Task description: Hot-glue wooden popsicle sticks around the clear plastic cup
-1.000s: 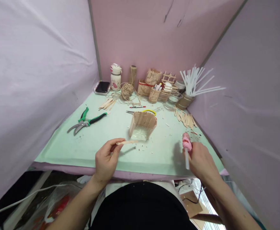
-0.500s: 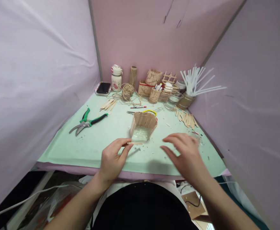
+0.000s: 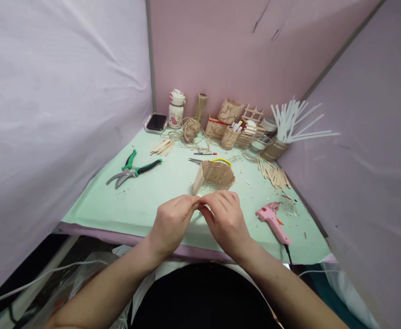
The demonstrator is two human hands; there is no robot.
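Note:
My left hand (image 3: 173,222) and my right hand (image 3: 227,220) meet fingertip to fingertip near the table's front. Between their pinched fingers is a wooden craft stick (image 3: 199,203), almost wholly covered by them. Just beyond the fingertips stands an open container (image 3: 218,172) with walls of upright craft sticks and a clear base. Its lower front is partly hidden by my hands. A pink hot glue gun (image 3: 273,221) lies to the right of my right hand.
Green-handled pruning shears (image 3: 131,171) lie at left, yellow-handled scissors (image 3: 222,161) behind the container. Loose craft sticks (image 3: 275,173) are at right. Along the back stand a bottle (image 3: 176,109), twine ball (image 3: 190,130), phone (image 3: 157,122), stick-built holders (image 3: 230,137) and white glue sticks (image 3: 289,121).
My right hand has moved left from beside the glue gun, which it had hidden, and joined my left hand at the craft stick. The view has shifted slightly.

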